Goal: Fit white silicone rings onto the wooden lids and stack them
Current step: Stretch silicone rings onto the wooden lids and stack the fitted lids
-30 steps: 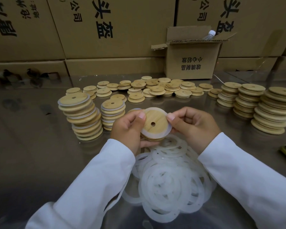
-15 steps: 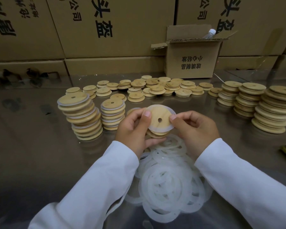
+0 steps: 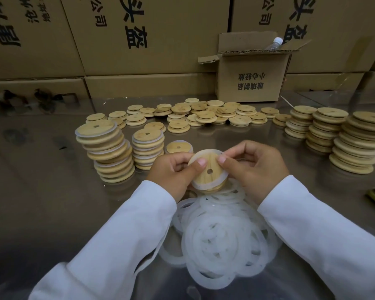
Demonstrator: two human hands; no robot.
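I hold a round wooden lid (image 3: 210, 173) with a small centre hole, tilted toward me above the table. A white silicone ring (image 3: 206, 153) sits around its rim. My left hand (image 3: 173, 172) grips its left edge, thumb on the face. My right hand (image 3: 256, 167) pinches the ring at the lid's upper right edge. A heap of loose white rings (image 3: 223, 234) lies just below my hands. Two stacks of ringed lids (image 3: 108, 150) (image 3: 147, 146) stand at the left, with a single ringed lid (image 3: 179, 147) beside them.
Several bare wooden lids (image 3: 204, 115) are scattered across the back of the shiny metal table (image 3: 41, 202). Three tall stacks of bare lids (image 3: 355, 141) stand at the right. A small open cardboard box (image 3: 251, 83) and a wall of large cartons (image 3: 149, 40) close off the back.
Both hands have turned the lid and worked round its rim. My right fingers have shifted to the upper right edge, and the ring lies further onto the lid.
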